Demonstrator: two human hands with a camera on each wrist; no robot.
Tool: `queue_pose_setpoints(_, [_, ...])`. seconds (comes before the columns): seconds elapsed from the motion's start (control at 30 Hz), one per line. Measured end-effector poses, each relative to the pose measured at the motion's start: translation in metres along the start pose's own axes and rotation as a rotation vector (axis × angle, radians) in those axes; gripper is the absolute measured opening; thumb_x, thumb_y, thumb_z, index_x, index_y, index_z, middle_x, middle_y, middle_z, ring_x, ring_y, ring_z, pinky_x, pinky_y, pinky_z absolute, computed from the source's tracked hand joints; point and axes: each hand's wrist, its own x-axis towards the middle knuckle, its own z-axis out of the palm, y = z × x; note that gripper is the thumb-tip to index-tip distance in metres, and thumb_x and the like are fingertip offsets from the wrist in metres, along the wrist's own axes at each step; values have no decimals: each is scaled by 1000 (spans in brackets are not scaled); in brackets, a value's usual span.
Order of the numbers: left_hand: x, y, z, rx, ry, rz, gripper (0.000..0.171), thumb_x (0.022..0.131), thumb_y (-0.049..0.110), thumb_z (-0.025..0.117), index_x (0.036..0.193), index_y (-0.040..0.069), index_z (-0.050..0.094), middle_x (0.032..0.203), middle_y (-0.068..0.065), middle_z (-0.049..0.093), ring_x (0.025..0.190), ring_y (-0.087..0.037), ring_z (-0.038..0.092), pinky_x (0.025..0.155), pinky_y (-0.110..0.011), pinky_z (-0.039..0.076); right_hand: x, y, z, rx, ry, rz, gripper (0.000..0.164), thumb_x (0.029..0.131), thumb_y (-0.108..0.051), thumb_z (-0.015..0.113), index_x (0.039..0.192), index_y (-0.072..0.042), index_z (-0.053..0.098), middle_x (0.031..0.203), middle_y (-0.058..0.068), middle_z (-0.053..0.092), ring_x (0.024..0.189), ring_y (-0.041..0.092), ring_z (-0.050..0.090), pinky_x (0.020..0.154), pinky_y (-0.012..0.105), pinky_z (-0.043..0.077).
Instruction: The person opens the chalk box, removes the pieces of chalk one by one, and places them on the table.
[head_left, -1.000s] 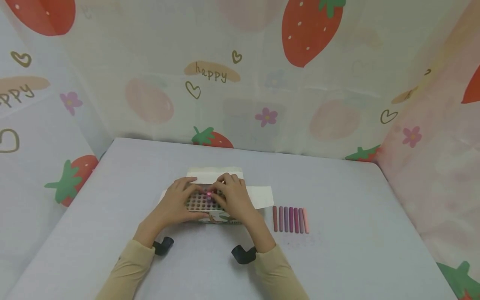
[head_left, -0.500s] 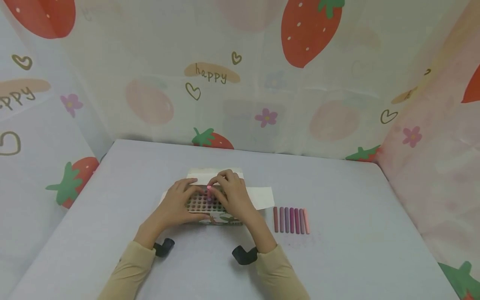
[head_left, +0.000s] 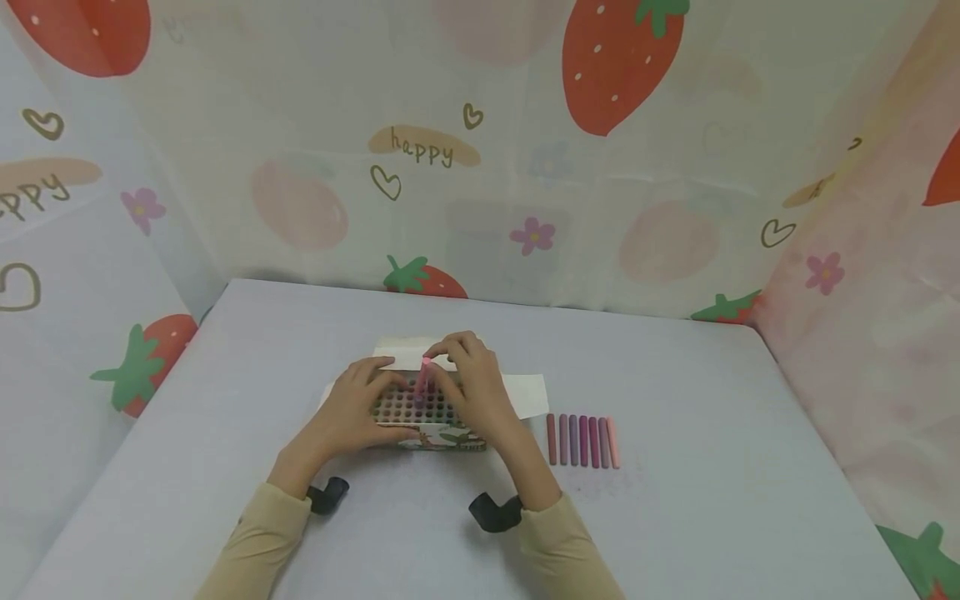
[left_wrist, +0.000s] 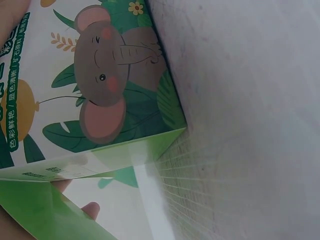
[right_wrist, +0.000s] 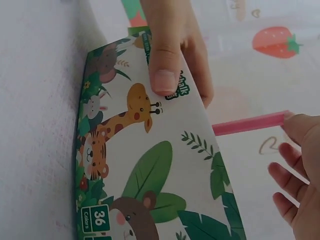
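Note:
An opened cardboard chalk box (head_left: 442, 437), printed with animals, stands on the table with a grid of round holes on top. My left hand (head_left: 358, 406) grips its left side, thumb pressed on the printed front in the right wrist view and fingers over the top. Between thumb and fingertips, my right hand (head_left: 476, 385) pinches the upper end of a pink chalk stick (right_wrist: 250, 123). The stick rises from the middle of the hole grid, leaning slightly right, its lower end overlapped by the box edge in the right wrist view. In the left wrist view, an elephant decorates the box (left_wrist: 107, 75).
Several chalk sticks (head_left: 583, 440) in browns, purples and pinks lie in a row right of the box. White box flaps (head_left: 527, 395) spread out at its back and sides. Faint chalk dust marks the white table (head_left: 712, 467). A strawberry-print cloth (head_left: 315, 100) hangs behind.
The pink chalk stick has risen out of the hole grid and now leans slightly right. My right hand has moved up and a little right with it; the left hand stays put.

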Motion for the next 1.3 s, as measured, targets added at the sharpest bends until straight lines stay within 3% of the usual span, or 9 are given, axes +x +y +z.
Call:
queue_pose_setpoints(0.37, [0,1,0,20,-1,-1,67,61,65,73,110,23,56,137,-14,39,130,-34,31,104,-58,28,-4,3,-16,5,53,-23,14,93,-22,57,103,-13,61,106,6,54,96,20,52,89,43,42])
queue_pose_setpoints(0.6, [-1,3,-1,15,-4,-14,66,61,64,74,110,23,57,138,-13,39,130,-34,31,105,-57,27,-8,6,-27,1,106,-53,12,89,-18,63,99,-11,64,102,8,55,93,22,53,84,43,43])
queue_pose_setpoints(1.07, [1,0,0,23,-20,-27,67,62,66,72,111,24,56,140,-12,36,132,-34,28,106,-57,24,-17,12,-64,-3,173,-69,13,84,-18,69,94,-11,66,97,5,56,95,21,52,86,43,40])
queue_pose_setpoints(1.3, [0,0,2,21,-26,-33,68,62,69,70,112,24,56,141,-12,36,132,-35,28,105,-58,25,-27,17,-74,-1,175,-22,13,83,-17,68,94,-11,66,97,4,56,96,21,52,87,44,39])
